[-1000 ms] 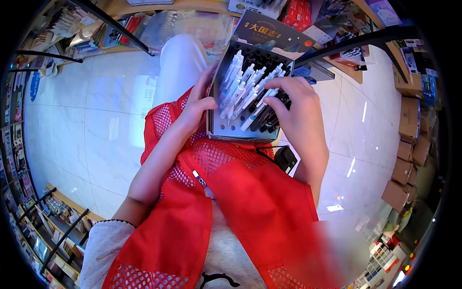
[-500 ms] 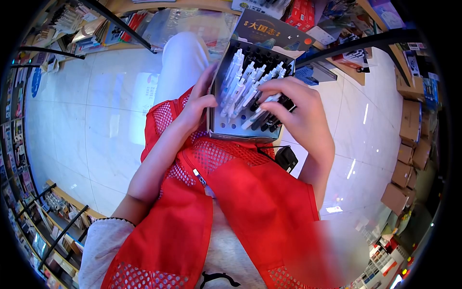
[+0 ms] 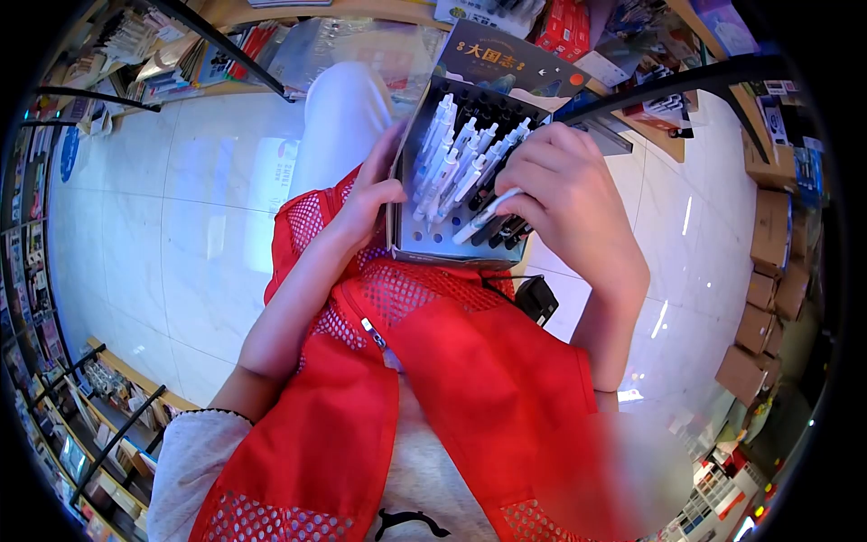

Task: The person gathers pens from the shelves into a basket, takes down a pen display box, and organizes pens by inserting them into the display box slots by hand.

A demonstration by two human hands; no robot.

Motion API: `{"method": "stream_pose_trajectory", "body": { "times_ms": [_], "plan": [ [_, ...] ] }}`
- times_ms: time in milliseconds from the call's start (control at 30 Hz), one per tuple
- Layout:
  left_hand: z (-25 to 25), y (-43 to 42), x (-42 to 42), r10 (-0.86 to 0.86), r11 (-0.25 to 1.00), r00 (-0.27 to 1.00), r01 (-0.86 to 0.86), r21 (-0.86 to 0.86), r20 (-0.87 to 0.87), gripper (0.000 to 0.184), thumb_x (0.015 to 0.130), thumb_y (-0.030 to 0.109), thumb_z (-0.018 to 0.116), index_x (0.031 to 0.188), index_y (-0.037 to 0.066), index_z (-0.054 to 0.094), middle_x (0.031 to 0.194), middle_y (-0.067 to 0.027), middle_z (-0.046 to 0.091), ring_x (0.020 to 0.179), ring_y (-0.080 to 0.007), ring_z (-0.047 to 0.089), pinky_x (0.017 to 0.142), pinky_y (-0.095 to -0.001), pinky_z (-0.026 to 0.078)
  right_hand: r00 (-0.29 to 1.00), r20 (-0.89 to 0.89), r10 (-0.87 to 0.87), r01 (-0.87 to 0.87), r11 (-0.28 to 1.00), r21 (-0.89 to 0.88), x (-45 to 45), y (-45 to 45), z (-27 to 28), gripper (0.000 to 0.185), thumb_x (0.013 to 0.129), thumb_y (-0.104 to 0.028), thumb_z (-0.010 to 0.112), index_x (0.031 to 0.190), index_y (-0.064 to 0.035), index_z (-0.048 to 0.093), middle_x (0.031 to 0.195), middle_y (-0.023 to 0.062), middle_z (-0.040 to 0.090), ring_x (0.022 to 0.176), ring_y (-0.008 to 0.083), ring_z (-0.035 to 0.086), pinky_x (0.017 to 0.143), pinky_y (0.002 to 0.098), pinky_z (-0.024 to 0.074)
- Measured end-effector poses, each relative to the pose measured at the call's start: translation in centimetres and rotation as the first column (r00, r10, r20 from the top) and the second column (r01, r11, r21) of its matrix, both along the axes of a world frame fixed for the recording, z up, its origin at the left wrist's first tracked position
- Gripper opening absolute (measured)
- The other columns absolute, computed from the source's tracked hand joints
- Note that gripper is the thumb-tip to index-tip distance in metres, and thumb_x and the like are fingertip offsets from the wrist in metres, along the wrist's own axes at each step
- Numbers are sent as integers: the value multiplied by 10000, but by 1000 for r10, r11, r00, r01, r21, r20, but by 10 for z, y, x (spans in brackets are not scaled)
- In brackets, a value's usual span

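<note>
The left hand [image 3: 373,197] gripped the box [image 3: 408,244] at left; the right hand [image 3: 567,185] apparently pinched a white pen [image 3: 480,223], judged light, stiff, best held mid-barrel.

Red vest [image 3: 488,379] with mesh panels [image 3: 397,287], silver zip [image 3: 368,326], grey short-sleeved shirt [image 3: 438,479], black print [image 3: 408,518], white trousers [image 3: 345,117]

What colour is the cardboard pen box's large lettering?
Gold lettering on a dark cardboard panel; head view.

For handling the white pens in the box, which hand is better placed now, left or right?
Probably the right hand: it pinches one white pen in the box. The left hand grips the box's left wall, so it seems better for steadying.
</note>
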State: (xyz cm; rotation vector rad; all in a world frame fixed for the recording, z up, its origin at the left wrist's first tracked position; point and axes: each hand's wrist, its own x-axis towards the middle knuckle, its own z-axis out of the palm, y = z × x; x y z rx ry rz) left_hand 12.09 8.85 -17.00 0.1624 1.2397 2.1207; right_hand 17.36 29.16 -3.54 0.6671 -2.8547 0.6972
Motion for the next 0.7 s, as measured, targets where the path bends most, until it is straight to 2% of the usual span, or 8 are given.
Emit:
{"method": "stream_pose_trajectory", "body": {
  "times_ms": [67,200,433,533,700],
  "plan": [
    [-1,-1,0,-2,1000,1000,1,31,21,939,555,125,552,1412,24,181,1417,-150,288,1324,-245,268,1085,-331,212,998,47,47,-44,997,-56,-1,5,4,140,654,-73,679,728,-38,564,738,57,540,773,248,525,723,345,422],
    [-4,-1,1,-6,1000,1000,5,20,17,947,555,138,559,1413,19,175,1420,-153,284,1326,-244,264,1087,-332,204,991,131,-4,46,945,-324,0,18,10,144,664,39,666,758,14,559,778,81,566,688,246,569,597,310,452],
    [-3,-1,0,-14,1000,1000,14,-3,12,949,551,140,555,1413,16,178,1429,-154,273,1331,-243,259,1087,-329,200,982,181,-61,122,927,-354,6,34,11,156,668,100,646,783,28,569,800,88,572,718,201,569,629,274,457],
    [-4,-2,-2,-22,1000,1000,22,-18,-4,939,552,134,545,1413,23,185,1427,-147,278,1330,-242,260,1086,-327,202,979,199,-39,114,917,-382,7,32,9,158,667,102,641,779,20,565,808,92,573,724,220,570,634,282,455],
    [0,0,-1,-37,999,999,36,40,5,921,560,135,536,1409,31,197,1413,-138,303,1320,-237,279,1079,-325,217,974,189,122,-35,913,-407,7,14,2,158,660,78,647,765,-10,569,818,88,578,784,235,573,692,313,454]
  ]
}}
